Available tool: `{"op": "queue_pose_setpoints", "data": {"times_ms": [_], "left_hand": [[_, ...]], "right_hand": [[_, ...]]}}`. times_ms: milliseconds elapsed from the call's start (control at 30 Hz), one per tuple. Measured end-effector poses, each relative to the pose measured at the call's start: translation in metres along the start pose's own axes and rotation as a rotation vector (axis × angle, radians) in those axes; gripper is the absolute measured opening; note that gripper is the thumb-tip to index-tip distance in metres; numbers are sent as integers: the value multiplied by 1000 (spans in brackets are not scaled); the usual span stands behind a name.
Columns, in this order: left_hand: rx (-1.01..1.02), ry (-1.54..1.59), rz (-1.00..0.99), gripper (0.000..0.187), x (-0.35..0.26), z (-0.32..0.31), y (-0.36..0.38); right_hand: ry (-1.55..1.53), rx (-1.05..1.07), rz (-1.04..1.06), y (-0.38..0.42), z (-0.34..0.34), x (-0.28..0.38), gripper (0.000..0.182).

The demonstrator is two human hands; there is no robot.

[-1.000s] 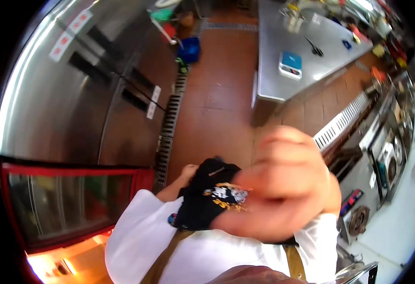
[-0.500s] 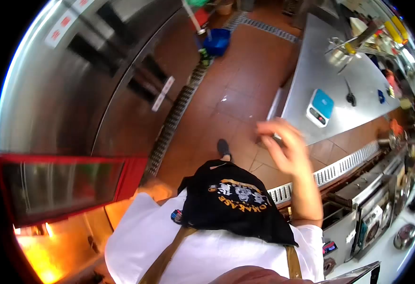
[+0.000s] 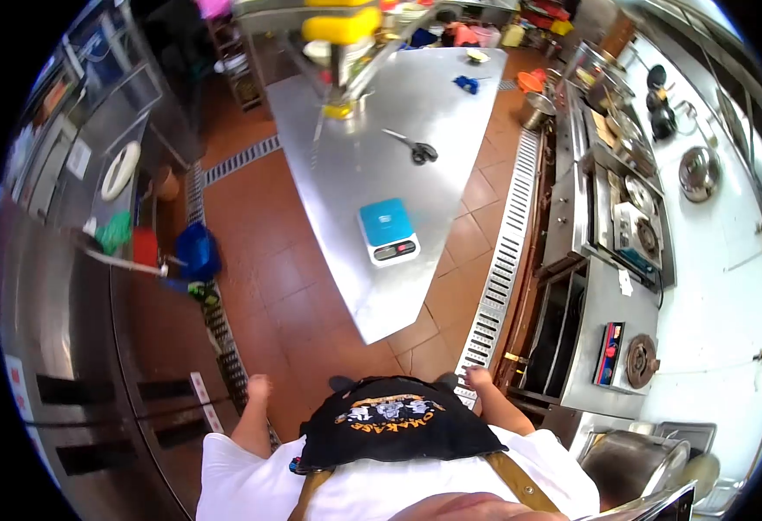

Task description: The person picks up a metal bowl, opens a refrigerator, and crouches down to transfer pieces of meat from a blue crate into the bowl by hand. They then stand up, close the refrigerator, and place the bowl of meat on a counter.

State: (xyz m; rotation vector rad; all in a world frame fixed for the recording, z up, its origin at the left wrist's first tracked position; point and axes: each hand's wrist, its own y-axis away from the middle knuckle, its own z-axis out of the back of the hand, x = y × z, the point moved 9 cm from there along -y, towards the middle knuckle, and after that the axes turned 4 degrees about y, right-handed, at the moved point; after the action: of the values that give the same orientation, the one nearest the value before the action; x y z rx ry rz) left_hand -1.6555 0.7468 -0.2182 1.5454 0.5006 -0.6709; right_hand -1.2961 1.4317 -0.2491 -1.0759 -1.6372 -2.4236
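Between fridges and cook line: person stands in aisle, facing steel table [image 3: 346, 165]
left hand [image 3: 259, 385]: down at side, empty, loosely curled
right hand [image 3: 477, 377]: down at side, empty, fingers relaxed
nearest things: scale [image 3: 387, 229] on table ahead, scissors [image 3: 416, 151] beyond
step: likely approach, nothing grasped
next: needs steps forward, then a reach for scale

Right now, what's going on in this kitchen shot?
A person in a white shirt and black apron stands on the tiled floor between a steel table and the cooking line. Both hands hang at their sides and hold nothing: the left hand near the floor drain by the fridge, the right hand near the drain by the stoves. A blue scale and scissors lie untouched on the table.
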Motion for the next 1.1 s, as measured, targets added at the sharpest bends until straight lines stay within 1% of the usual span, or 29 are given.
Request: {"op": "queue_pose_setpoints", "data": {"times_ms": [33,67,100,133,167,200,267,300,333,400,467,533,567,600,667,700,733,800,833,867,900,933,967,1000,1067,1100], "left_hand": [[10,-282,47,22,-10,-54,21],[33,-565,92,15,-35,-122,59],[253,-720,89,24,-28,-197,82],[389,-788,291,25,22,-240,72],[499,-907,135,26,21,-305,94],[587,-1021,-39,26,14,-374,124],[703,-1182,-240,27,16,-461,128],[743,-1254,-339,27,14,-500,129],[762,-1325,-425,27,8,-533,128],[756,-1442,-553,27,-12,-585,119],[736,-1486,-562,27,-34,-635,115],[725,-1456,-472,28,-66,-674,117],[663,-1389,-465,29,-78,-689,110],[668,-1406,-467,29,-82,-706,102],[626,-1308,-543,31,-99,-743,78],[648,-1304,-521,33,-102,-762,65],[683,-1363,-486,33,-102,-784,47],[802,-1429,-484,33,-108,-832,6],[837,-1416,-527,33,-135,-886,-37],[854,-1406,-569,33,-162,-924,-60],[865,-1467,-549,33,-198,-959,-66],[872,-1512,-531,33,-234,-999,-73],[892,-1518,-617,33,-265,-1037,-87],[847,-1503,-657,31,-303,-1072,-96],[790,-1417,-833,30,-363,-1140,-128],[807,-1392,-846,29,-393,-1175,-135]], "right_hand": [[-99,-19,-44,12,10,5,17],[-197,-40,-84,14,25,5,13],[-188,66,7,-21,26,-17,11],[63,77,141,-55,39,-39,13],[81,65,41,-18,53,-15,17],[373,97,55,-21,65,-15,25],[653,229,180,-10,83,17,32],[676,269,120,-8,97,29,37],[544,256,172,2,116,54,38],[575,202,271,-17,148,88,33],[91,287,137,-41,169,112,29],[245,238,243,-59,197,168,26],[206,233,268,-76,211,188,27],[94,215,267,-97,221,199,25],[-67,139,178,-137,244,210,23],[-90,101,188,-172,254,199,21],[-44,49,147,-197,265,191,19],[169,38,70,-222,288,182,20],[139,111,134,-263,309,143,22],[104,186,195,-299,328,107,25],[242,72,-30,-250,354,166,27],[357,-15,-269,-169,376,258,29],[232,-44,-252,-170,391,265,26],[106,-71,-233,-172,406,271,22],[-178,-192,-199,-194,431,293,21],[-287,-225,-241,-205,440,301,19]]}}
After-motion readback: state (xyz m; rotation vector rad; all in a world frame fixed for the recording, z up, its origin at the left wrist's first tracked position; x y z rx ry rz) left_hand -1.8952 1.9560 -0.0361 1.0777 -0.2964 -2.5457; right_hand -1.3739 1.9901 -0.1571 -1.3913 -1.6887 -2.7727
